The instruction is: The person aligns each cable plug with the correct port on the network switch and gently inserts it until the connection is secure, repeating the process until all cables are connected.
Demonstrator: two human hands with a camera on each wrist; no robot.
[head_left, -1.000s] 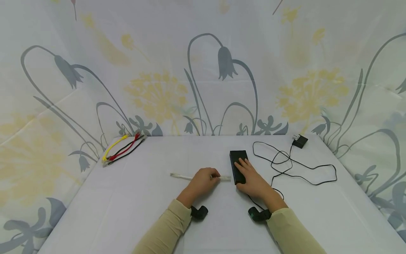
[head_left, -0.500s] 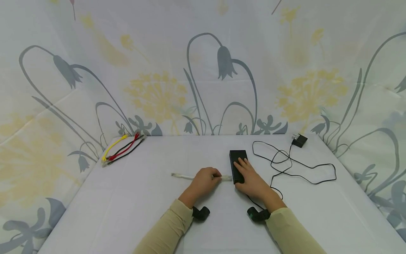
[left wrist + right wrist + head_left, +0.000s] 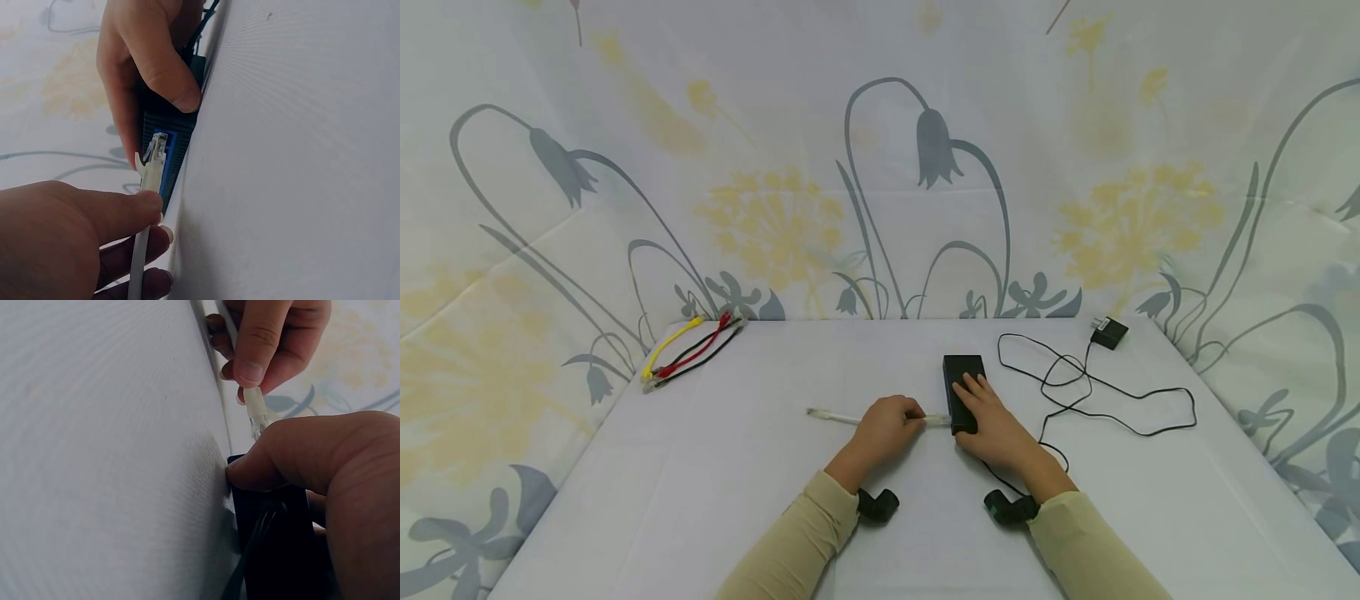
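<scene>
My left hand (image 3: 883, 427) pinches a short white Ethernet cable (image 3: 833, 416) just behind one plug, thumb against its pale boot (image 3: 152, 177). The cable's other end lies out to the left. My right hand (image 3: 998, 427) holds a black network switch (image 3: 962, 367) on the table, its thumb at the near end and its fingers spread over the top. Blue ports (image 3: 170, 164) line the switch's side that faces the cable. In the left wrist view the clear plug (image 3: 159, 142) overlaps these ports. The right thumb partly hides the plug in the right wrist view.
A thin black power cord (image 3: 1101, 415) runs from the switch in loose loops to a black power adapter (image 3: 1108, 334) at the back right. Yellow, red and black cables (image 3: 688, 360) lie at the back left of the white table (image 3: 700, 500). Flowered cloth (image 3: 880, 225) hangs behind.
My left hand has slid slightly right with the cable, closing the gap between the plug and the switch's side. The right hand and the switch stay nearly in place.
</scene>
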